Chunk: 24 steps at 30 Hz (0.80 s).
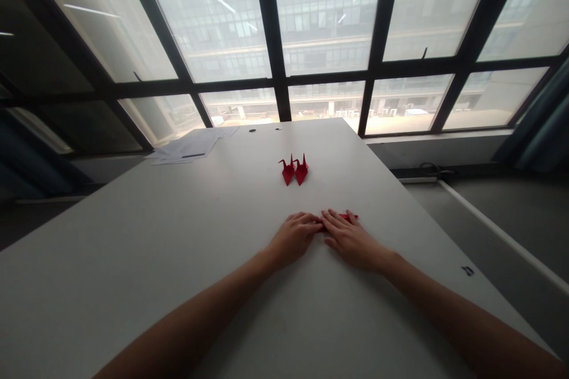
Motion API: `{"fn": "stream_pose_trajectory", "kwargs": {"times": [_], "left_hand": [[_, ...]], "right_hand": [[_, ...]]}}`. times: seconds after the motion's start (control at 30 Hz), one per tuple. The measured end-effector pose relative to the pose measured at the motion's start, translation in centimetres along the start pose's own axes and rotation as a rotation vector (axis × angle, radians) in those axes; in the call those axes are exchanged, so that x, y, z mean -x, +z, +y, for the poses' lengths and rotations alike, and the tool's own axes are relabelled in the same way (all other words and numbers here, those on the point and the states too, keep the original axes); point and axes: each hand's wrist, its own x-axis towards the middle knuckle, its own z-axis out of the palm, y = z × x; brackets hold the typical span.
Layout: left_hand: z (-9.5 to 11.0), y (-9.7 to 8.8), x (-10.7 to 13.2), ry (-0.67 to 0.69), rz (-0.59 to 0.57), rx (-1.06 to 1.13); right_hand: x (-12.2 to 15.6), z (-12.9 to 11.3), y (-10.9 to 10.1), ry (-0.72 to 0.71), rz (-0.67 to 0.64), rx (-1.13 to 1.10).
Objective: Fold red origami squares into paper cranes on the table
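A piece of folded red paper [353, 216] lies on the white table, mostly hidden beneath my fingers. My right hand [349, 241] rests flat on top of it, fingers stretched out and a little apart. At the paper's left end, my left hand [296, 238] has its fingers bent together and closed on the edge. The two hands nearly touch. Just beyond them, two red origami cranes stand side by side, the left crane [288, 174] close against the right crane [301, 173].
White paper sheets [186, 145] with a dark pen [192, 156] on them lie at the table's far left. A small dark item [467, 271] sits near the right edge of the table [178, 231]. Large framed windows [329, 12] rise behind the table.
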Motion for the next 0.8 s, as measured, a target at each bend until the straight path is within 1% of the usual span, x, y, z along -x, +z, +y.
{"fn": "stream_pose_trajectory", "kwargs": {"times": [0.1,0.27,0.47,0.57,0.6,0.63,0.7,0.73,0.77,0.8], "left_hand": [[0.7,0.0,0.4,-0.009,-0.063,-0.105],[1.3,0.1,1.1,-0.090,-0.232,-0.232],[2.0,-1.0,1.6,-0.295,-0.347,-0.327],[2.5,-1.2,1.8,-0.387,-0.376,-0.334],[2.6,-1.2,1.8,-0.415,-0.366,-0.335],[2.6,-1.0,1.7,-0.445,-0.333,-0.344],[2.7,-0.4,1.5,-0.475,-0.197,-0.381],[2.6,-0.1,1.4,-0.459,-0.112,-0.395],[2.6,0.2,1.3,-0.411,-0.042,-0.393],[2.5,0.5,1.1,-0.335,0.000,-0.371]], "right_hand": [[0.4,-0.3,0.0,0.031,-0.044,0.045],[0.6,-0.5,-0.3,0.091,-0.067,0.082],[0.8,-0.7,-0.9,0.122,-0.109,0.115],[0.9,-0.5,-0.9,0.129,-0.125,0.128],[0.9,-0.4,-0.8,0.131,-0.126,0.131],[0.9,-0.4,-0.8,0.135,-0.126,0.131],[0.9,-0.2,-0.6,0.141,-0.126,0.130],[0.9,-0.2,-0.6,0.141,-0.125,0.128],[0.9,-0.1,-0.5,0.139,-0.121,0.126],[0.9,-0.1,-0.4,0.138,-0.113,0.125]]}}
